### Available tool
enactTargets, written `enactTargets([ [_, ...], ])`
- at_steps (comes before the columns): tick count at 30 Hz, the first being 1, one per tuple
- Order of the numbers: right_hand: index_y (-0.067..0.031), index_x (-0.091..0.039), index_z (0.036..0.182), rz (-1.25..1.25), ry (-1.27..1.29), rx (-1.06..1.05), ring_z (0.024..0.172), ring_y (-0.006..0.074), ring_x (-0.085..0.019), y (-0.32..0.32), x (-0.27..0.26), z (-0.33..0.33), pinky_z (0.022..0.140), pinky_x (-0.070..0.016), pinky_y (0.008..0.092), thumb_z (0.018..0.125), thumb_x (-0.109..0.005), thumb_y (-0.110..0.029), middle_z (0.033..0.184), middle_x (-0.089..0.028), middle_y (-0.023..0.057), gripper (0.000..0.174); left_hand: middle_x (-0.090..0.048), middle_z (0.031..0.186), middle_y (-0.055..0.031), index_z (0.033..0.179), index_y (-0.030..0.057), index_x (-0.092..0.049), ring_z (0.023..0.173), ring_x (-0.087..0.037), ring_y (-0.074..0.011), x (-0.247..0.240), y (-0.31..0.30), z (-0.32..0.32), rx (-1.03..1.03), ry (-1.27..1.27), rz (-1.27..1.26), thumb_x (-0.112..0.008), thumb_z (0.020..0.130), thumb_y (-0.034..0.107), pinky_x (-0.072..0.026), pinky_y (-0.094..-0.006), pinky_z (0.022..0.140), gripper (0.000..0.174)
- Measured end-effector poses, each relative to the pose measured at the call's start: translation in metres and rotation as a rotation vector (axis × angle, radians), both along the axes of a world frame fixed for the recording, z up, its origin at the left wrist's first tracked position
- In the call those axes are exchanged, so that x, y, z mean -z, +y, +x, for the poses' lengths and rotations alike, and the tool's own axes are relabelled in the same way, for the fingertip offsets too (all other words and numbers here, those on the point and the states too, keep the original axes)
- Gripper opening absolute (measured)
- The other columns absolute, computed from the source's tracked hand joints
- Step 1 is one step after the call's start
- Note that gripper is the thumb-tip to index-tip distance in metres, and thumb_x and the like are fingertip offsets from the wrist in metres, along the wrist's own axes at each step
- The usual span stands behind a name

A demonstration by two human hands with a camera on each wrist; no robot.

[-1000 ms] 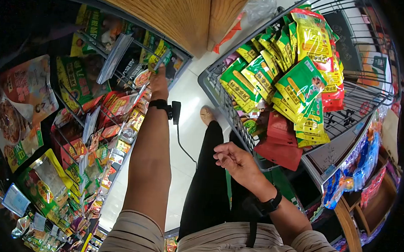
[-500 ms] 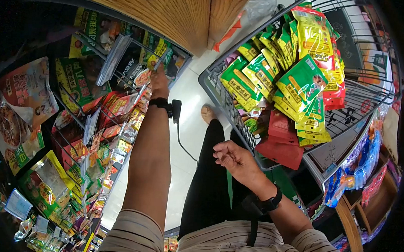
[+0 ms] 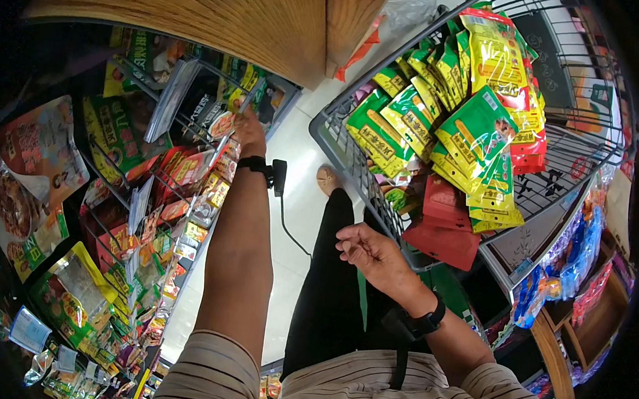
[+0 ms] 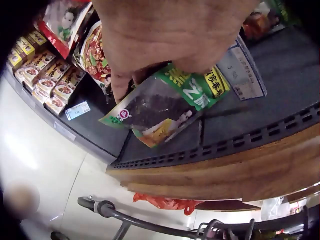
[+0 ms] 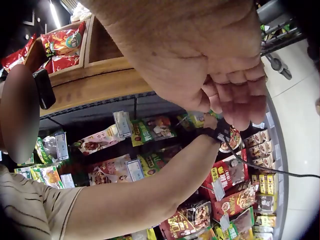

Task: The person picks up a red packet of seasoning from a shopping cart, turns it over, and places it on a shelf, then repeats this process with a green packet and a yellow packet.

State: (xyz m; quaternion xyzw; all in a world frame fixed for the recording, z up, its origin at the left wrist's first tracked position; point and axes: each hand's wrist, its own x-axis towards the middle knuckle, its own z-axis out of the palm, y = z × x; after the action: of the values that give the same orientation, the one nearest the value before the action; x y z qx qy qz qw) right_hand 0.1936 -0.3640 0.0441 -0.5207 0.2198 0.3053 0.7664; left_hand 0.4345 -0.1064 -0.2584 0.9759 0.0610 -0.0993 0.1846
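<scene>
My left hand (image 3: 249,134) reaches into the shelf at upper left in the head view. In the left wrist view its fingers curl at the top of a green-and-yellow food packet (image 4: 160,107), whose clear window shows dark contents; the fingertips are partly hidden behind it. A paper price tag (image 4: 242,70) stands just beside that packet. My right hand (image 3: 378,260) hovers in front of my body near the cart, its fingers loosely curled around nothing. Green-and-yellow seasoning packets (image 3: 478,132) are heaped in the wire shopping cart (image 3: 330,131).
Shelves on the left hold many hanging bags and small boxes (image 4: 62,82). A wooden panel (image 3: 199,20) overhangs the far end of this shelf. Red packets (image 3: 444,238) lie at the cart's near side. Bagged goods (image 3: 581,246) fill a wooden display at right. Pale floor tiles (image 3: 290,212) run between.
The head view has shifted slightly, so the wooden panel reaches lower at upper left. My left hand sits slightly lower in view, still at the shelf; my right hand has hardly moved.
</scene>
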Motion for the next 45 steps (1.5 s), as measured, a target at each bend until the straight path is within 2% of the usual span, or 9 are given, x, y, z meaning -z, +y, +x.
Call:
enactTargets([
  [6, -0.0033, -0.053, 0.121, -0.019, -0.002, -0.03, 0.102, 0.0111, -0.059, -0.001, 0.005, -0.003, 0.09, -0.0509, 0.0288, 0.103, -0.052, -0.022, 0.108, -0.059, 0.0037, 0.026, -0.059, 0.122, -0.0252, 0.137, 0.0004, -0.042, 0.114, -0.059, -0.0372, 0.016, 0.011, -0.006, 0.238, -0.131, 0.316, -0.046, 0.098, 0.007, -0.0501, -0.0401, 0.092, 0.041],
  [10, -0.0026, -0.054, 0.121, -0.012, 0.001, -0.026, 0.102, 0.0115, -0.059, 0.001, 0.004, -0.002, 0.091, -0.0512, 0.0293, 0.103, -0.052, -0.022, 0.108, -0.058, 0.0036, 0.027, -0.064, 0.112, -0.023, 0.135, 0.0011, -0.044, 0.107, -0.06, -0.0393, 0.041, 0.026, 0.0, 0.068, -0.179, -0.153, -0.066, 0.085, 0.006, -0.0507, -0.0436, 0.087, 0.054],
  [17, -0.0022, -0.054, 0.121, -0.018, 0.01, -0.048, 0.102, 0.0122, -0.059, 0.003, 0.011, -0.005, 0.09, -0.0515, 0.0299, 0.103, -0.053, -0.025, 0.108, -0.058, 0.0033, 0.028, -0.057, 0.123, -0.0304, 0.136, 0.0005, -0.044, 0.113, -0.057, -0.0434, -0.036, -0.001, 0.0, 0.245, 0.057, 0.163, -0.038, 0.103, 0.008, -0.0496, -0.0414, 0.094, 0.034],
  [22, -0.0011, -0.054, 0.118, -0.047, -0.014, 0.003, 0.091, 0.0115, -0.059, 0.008, 0.01, -0.002, 0.083, -0.0514, 0.026, 0.099, -0.051, -0.005, 0.098, -0.06, 0.0064, 0.019, -0.063, 0.113, -0.0231, 0.125, 0.0022, -0.054, 0.108, -0.059, -0.0387, -0.002, 0.008, 0.0, -0.041, -0.063, -0.249, -0.062, 0.086, 0.004, -0.0479, -0.0421, 0.093, 0.04],
  [27, -0.0011, -0.054, 0.118, -0.032, -0.003, 0.007, 0.093, 0.0117, -0.059, 0.008, 0.011, -0.001, 0.084, -0.0511, 0.0261, 0.099, -0.052, -0.005, 0.098, -0.06, 0.0063, 0.02, -0.057, 0.127, -0.0173, 0.123, 0.0076, -0.059, 0.12, -0.052, -0.0339, 0.04, 0.034, 0.001, 0.366, -0.031, 0.386, -0.069, 0.083, 0.007, -0.0415, -0.0427, 0.098, 0.041],
  [31, -0.0013, -0.054, 0.118, -0.026, 0.015, 0.019, 0.093, 0.0119, -0.059, 0.009, 0.011, -0.001, 0.084, -0.0512, 0.0263, 0.098, -0.052, -0.004, 0.098, -0.06, 0.0063, 0.02, -0.045, 0.143, -0.0181, 0.134, 0.0124, -0.055, 0.129, -0.044, -0.0318, 0.066, 0.044, 0.007, 0.194, 0.123, 0.161, -0.062, 0.087, 0.012, -0.0385, -0.0445, 0.098, 0.047],
  [37, -0.0009, -0.054, 0.119, -0.064, 0.005, -0.024, 0.093, 0.0119, -0.059, 0.008, 0.01, 0.005, 0.084, -0.0513, 0.0264, 0.099, -0.051, -0.005, 0.099, -0.06, 0.0064, 0.02, -0.044, 0.144, -0.0207, 0.139, 0.0144, -0.053, 0.123, -0.049, -0.0293, 0.078, 0.051, -0.003, 0.535, -0.029, 0.962, -0.056, 0.092, 0.02, -0.0377, -0.045, 0.096, 0.047],
  [40, -0.0009, -0.054, 0.119, -0.047, 0.028, -0.01, 0.093, 0.0114, -0.059, 0.011, 0.006, 0.01, 0.083, -0.0511, 0.0262, 0.099, -0.051, -0.005, 0.098, -0.06, 0.006, 0.02, -0.055, 0.129, -0.0267, 0.136, 0.0002, -0.049, 0.112, -0.057, -0.0371, 0.027, 0.037, 0.007, 0.531, 0.065, 0.604, -0.037, 0.097, 0.05, -0.0401, -0.0451, 0.099, 0.065],
  [45, -0.0002, -0.053, 0.121, -0.001, 0.023, -0.046, 0.101, 0.0116, -0.058, 0.012, 0.006, 0.012, 0.091, -0.051, 0.0288, 0.102, -0.055, -0.031, 0.107, -0.057, 0.0044, 0.037, -0.054, 0.136, -0.0235, 0.142, -0.0052, -0.039, 0.117, -0.055, -0.0389, 0.032, 0.027, 0.011, -0.284, 0.007, -0.61, -0.036, 0.096, 0.065, -0.0376, -0.0446, 0.107, 0.084],
])
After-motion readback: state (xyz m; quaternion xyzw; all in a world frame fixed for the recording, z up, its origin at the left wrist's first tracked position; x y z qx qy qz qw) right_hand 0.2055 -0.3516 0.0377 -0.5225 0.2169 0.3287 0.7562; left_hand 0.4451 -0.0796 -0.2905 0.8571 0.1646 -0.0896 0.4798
